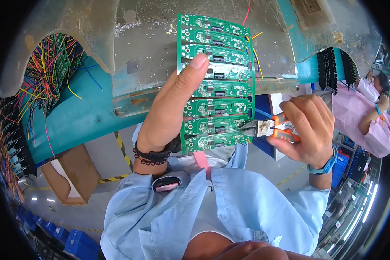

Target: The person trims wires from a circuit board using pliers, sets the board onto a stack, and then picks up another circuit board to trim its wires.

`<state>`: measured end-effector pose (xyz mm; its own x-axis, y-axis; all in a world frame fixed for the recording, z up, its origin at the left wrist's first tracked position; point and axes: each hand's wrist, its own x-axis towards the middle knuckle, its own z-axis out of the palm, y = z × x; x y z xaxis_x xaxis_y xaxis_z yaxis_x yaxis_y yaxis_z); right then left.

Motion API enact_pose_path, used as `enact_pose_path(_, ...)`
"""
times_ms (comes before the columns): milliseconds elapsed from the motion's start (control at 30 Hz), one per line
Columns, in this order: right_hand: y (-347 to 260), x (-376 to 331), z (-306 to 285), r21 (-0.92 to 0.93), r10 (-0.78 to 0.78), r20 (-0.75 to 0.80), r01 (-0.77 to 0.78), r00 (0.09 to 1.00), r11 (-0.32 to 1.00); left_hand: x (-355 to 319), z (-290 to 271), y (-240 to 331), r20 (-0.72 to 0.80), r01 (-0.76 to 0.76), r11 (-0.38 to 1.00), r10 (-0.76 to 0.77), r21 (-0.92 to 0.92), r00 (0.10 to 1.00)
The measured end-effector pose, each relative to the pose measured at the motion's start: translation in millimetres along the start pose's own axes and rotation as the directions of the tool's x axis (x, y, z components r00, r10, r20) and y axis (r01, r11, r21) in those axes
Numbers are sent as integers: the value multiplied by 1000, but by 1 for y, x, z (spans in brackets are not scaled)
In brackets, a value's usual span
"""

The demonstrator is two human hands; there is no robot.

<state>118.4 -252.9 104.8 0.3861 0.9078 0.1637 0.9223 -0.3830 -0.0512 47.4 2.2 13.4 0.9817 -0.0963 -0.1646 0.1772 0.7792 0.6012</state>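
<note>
Now | left hand [169,110] grips panel [216,82] | right hand [310,130] squeezes cutters [268,128] at right edge

Glossy green circuit-board panel [216,82], orange rubbery-handled metal side cutters [268,128], scuffed cloudy clear plastic guard [130,47] far left, matt cardboard box [71,175] near left.

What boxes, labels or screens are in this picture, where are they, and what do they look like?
Cardboard box: lower left, brown, open, pale sheet inside.
Blue crates: bottom left, stacked, plastic.
Smartwatch: below the left hand, dark screen, pink edge.
No labels or signs clear enough to tell.
</note>
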Motion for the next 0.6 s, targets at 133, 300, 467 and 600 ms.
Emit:
enact_pose_path(133, -5, -3, 1, 22, 4, 15, -4, 1000, 1000, 0, 4, 0, -12, 10, 1000, -10, -19, 1000)
enact_pose_path(300, -11, 2, 3, 15, -12, 26, 12, 1000, 1000, 1, 5, -3, -73, -25, 999, 22, -36, 997)
enact_pose_path(467, -15, 5, 5, -47, -40, 15, 41, 999, 998, 0, 8, -3, -97, -27, 999, 24, -32, 995)
enact_pose_path(600, -15, 5, 5, -69, -40, 37, 43, 999, 997, 0, 5, -4, -132, -39, 999, 35, -29, 991)
